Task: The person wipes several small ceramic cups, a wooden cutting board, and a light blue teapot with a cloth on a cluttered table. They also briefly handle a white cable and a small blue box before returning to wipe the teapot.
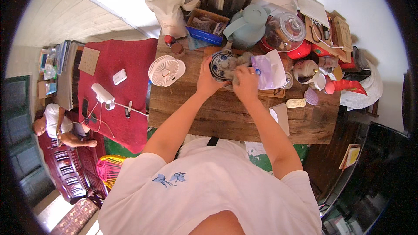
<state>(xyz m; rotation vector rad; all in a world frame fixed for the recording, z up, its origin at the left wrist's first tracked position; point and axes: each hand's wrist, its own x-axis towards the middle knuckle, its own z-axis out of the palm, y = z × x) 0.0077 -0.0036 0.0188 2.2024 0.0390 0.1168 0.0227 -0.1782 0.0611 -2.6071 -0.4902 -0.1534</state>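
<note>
On the wooden table, a blue-and-white patterned teapot (222, 64) sits at the far edge of my reach, over a brown tray. My left hand (207, 78) curls around its left side and grips it. Against the teapot's right side, my right hand (245, 82), with a ring on one finger, presses a bunched grey cloth (244, 58). The fingertips of that hand are partly blurred and hidden in the cloth. Just right of it stands a lilac and white packet (269, 72).
A white fan (166, 71) stands left of the teapot. Behind are a pale green jug (248, 26), a blue box (204, 35), a white bag (169, 15) and a glass pot (285, 30). A person (61, 124) sits at far left, beyond a red-covered table (135, 65).
</note>
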